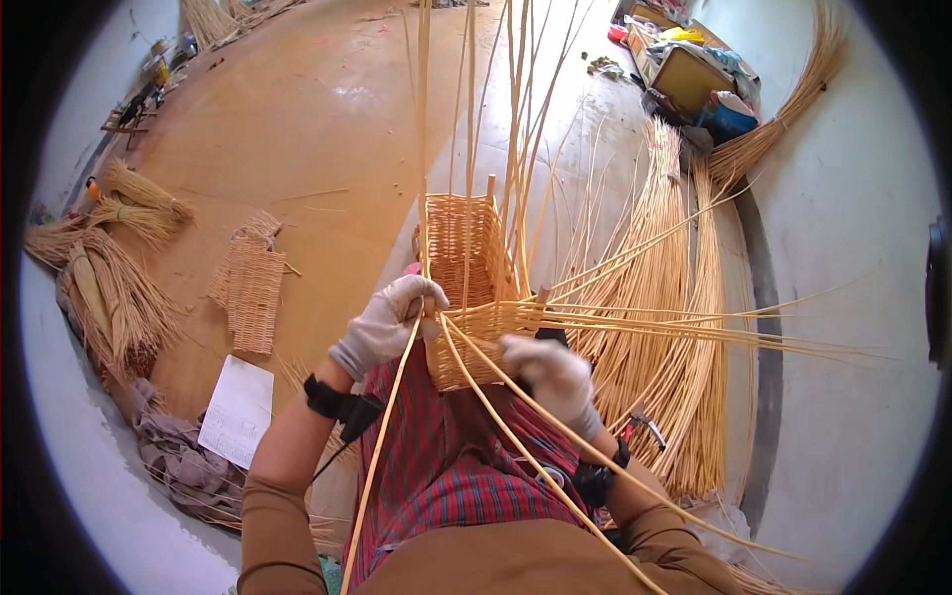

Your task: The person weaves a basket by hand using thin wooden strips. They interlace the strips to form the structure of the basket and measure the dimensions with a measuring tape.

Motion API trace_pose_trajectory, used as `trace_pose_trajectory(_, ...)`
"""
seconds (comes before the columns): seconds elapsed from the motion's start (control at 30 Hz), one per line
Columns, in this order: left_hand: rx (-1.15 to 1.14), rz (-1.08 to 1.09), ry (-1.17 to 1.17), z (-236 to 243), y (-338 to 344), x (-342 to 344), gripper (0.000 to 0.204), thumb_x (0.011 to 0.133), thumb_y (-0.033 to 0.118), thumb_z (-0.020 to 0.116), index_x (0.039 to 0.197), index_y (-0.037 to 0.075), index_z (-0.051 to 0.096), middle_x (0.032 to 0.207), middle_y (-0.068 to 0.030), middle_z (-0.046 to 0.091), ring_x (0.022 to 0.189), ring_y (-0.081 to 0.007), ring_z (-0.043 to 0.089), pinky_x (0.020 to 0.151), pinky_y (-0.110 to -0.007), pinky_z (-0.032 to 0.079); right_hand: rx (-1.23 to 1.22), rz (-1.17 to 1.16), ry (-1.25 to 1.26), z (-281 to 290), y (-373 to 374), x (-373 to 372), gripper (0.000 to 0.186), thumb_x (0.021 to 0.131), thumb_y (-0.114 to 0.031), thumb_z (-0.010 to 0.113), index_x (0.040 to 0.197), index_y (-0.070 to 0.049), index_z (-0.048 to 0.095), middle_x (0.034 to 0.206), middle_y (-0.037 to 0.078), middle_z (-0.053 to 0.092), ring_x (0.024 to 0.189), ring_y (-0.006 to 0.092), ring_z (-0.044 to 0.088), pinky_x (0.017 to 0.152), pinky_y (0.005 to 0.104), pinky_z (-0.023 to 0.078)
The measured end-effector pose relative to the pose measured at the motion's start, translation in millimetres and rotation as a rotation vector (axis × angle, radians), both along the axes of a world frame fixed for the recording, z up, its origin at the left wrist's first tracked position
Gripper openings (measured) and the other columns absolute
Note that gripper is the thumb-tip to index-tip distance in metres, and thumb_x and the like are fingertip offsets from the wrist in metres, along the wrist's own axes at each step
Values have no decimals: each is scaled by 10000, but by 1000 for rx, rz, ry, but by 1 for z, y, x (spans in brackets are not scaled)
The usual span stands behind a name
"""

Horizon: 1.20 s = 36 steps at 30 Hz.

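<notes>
Gloved hands meet a woven basket (462,355) at its near end. Left hand (399,309): fingers closed on the near left corner, pinching the loose rods (373,464) where they leave the weave and fan toward the person. Right hand (555,379): blurred, just in front of the near wall's right part; whether it grasps a rod cannot be told. The basket lies ahead of and between the hands, its open top facing up and its long axis running away from the person; the left hand is the nearer to the corner from which the loose rods spread. Upright rods (423,129) rise from the sides, and side rods (635,319) project rightward from the near right corner.

Support and surroundings: the basket appears to rest over the lap, above a plaid apron (436,456). Beyond it, a tan floor covering (317,109) carries a woven panel (256,293) to the left, near a paper sheet (238,410); bundled rods (109,297) lie along the left wall. To the right, long rods (645,288) are spread beside a pale wall (843,258), with a red-handled tool (647,428) among their near ends.
</notes>
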<state>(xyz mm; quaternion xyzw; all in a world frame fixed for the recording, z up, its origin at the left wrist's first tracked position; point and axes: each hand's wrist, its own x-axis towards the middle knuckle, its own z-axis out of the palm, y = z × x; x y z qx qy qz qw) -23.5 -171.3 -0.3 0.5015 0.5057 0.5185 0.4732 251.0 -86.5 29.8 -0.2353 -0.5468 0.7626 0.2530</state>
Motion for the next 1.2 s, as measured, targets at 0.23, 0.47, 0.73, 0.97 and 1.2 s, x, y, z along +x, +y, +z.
trace_pose_trajectory(0.23, 47, 352, 193, -2, -3, 24, 413, 822, -194, 481, 1145, 42, 587, 1031, -20, 603, 1023, -110, 618, 938, -261, 506, 169, -375, -31, -28, 33, -25, 170, 1051, -134, 610, 1154, -13, 671, 1076, 110, 739, 939, 165, 718, 730, 271, 591)
trace_pose_trajectory(0.47, 112, 599, 75, -19, 9, 47, 337, 794, -178, 624, 1035, 55, 654, 1042, -24, 573, 957, -129, 595, 897, -272, 515, 1296, -105, -205, 57, 71, -129, 606, 937, -2, 645, 1505, -126, 473, 1471, 243, 550, 1205, 295, 671, 881, 362, 583)
trace_pose_trajectory(0.73, 162, 738, 237, -33, 5, 41, 282, 812, -124, 692, 993, 90, 669, 966, -45, 555, 880, -158, 570, 835, -298, 504, 593, -285, 223, 40, 29, -101, 595, 1081, -153, 518, 1605, -149, 237, 1043, 124, 638, 993, 209, 708, 598, 255, 607)
trace_pose_trajectory(0.97, 127, 886, -41, -43, 1, 55, 195, 912, -41, 693, 1037, 84, 611, 837, 9, 520, 738, -97, 498, 649, -272, 461, 166, -346, 101, -32, 32, -22, 221, 1108, -138, 458, 1304, -69, 531, 1121, 105, 684, 1078, 213, 703, 693, 274, 617)
trace_pose_trajectory(1.2, 398, 844, 203, -22, 14, 136, 145, 1013, 144, 648, 1073, 16, 619, 1085, -146, 687, 879, -206, 682, 821, -341, 563, 113, -620, 166, -22, 39, 13, 136, 1044, -50, 579, 1162, -27, 643, 1089, 113, 724, 963, 180, 719, 637, 260, 615)
